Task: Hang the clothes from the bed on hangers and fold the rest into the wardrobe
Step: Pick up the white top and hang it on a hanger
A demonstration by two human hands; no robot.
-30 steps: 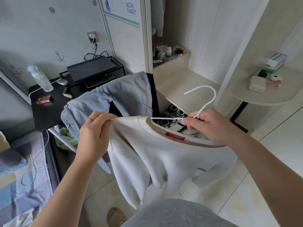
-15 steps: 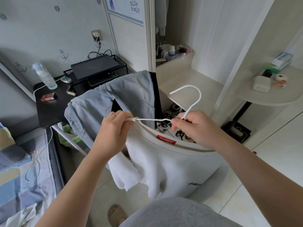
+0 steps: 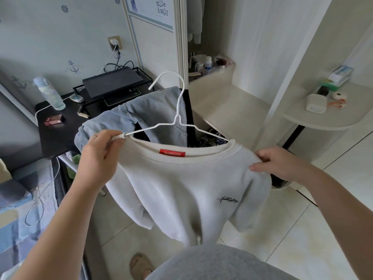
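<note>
The white sweatshirt (image 3: 181, 188) hangs in mid-air before the open wardrobe (image 3: 228, 102), a wire hanger (image 3: 178, 110) partly inside its collar, the left grip (image 3: 99, 158) pinching the hanger's left end and the right grip (image 3: 282, 164) pinching the sweatshirt's right shoulder.
</note>
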